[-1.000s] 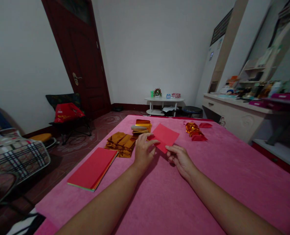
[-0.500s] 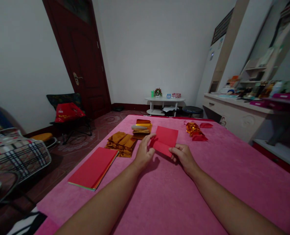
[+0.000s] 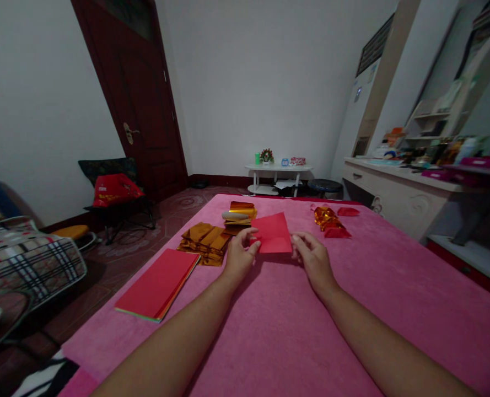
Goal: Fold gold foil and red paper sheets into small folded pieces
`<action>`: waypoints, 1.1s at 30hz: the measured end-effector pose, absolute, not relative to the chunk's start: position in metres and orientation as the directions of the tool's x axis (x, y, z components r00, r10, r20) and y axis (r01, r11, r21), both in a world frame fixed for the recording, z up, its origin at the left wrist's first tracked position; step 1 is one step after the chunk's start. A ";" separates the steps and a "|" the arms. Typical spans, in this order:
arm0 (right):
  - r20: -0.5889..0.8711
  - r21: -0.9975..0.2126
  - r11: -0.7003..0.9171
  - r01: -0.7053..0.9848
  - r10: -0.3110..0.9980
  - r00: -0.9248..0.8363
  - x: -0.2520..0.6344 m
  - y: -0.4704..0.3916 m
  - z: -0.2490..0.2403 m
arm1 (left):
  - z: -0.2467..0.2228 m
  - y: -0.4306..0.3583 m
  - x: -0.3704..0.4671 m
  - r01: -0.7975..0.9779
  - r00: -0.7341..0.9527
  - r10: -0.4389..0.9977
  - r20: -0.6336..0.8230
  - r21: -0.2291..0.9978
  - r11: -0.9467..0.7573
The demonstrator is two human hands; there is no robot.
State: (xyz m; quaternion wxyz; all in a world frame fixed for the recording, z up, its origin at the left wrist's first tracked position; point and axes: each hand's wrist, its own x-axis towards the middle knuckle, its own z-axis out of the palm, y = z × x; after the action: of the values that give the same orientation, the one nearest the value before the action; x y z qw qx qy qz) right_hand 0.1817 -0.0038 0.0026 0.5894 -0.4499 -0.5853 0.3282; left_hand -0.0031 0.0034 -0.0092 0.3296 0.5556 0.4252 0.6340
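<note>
A creased sheet of red paper [image 3: 273,232] is held up over the pink-covered table between my two hands. My left hand [image 3: 242,251] pinches its left edge between thumb and fingers. At the right edge, the fingers of my right hand [image 3: 310,255] are closed on the sheet near its lower corner. Left of my left hand lies a pile of folded gold foil paper [image 3: 205,242]. Behind it is another gold foil stack [image 3: 241,212] with a greyish rounded object [image 3: 235,216] on top. A stack of coloured paper [image 3: 160,284], red uppermost, lies nearer on the left.
Crumpled gold and red foil pieces [image 3: 329,220] lie on the pink cloth [image 3: 294,336] at the far right. Beyond stand a small white table [image 3: 278,167] and a dark stool [image 3: 325,186]. A cluttered dresser [image 3: 393,179] is on the right, a chair with a red bag [image 3: 116,190] on the left.
The red sheet has turned and shifted slightly left, its lower edge now nearly level. My right hand has moved up its right edge; my left hand stays at the left edge.
</note>
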 end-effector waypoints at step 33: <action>0.360 -0.933 0.354 0.068 0.925 0.124 0.169 -0.008 0.013 | 0.000 -0.001 0.005 -0.150 -0.123 0.944 0.306 0.935 -0.323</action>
State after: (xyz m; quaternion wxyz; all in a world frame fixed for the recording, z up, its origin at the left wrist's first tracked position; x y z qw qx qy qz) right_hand 0.1687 -0.0085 0.0134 0.6039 -0.4443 -0.5588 0.3545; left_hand 0.0050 -0.0006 0.0005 0.4289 0.5046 0.3934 0.6377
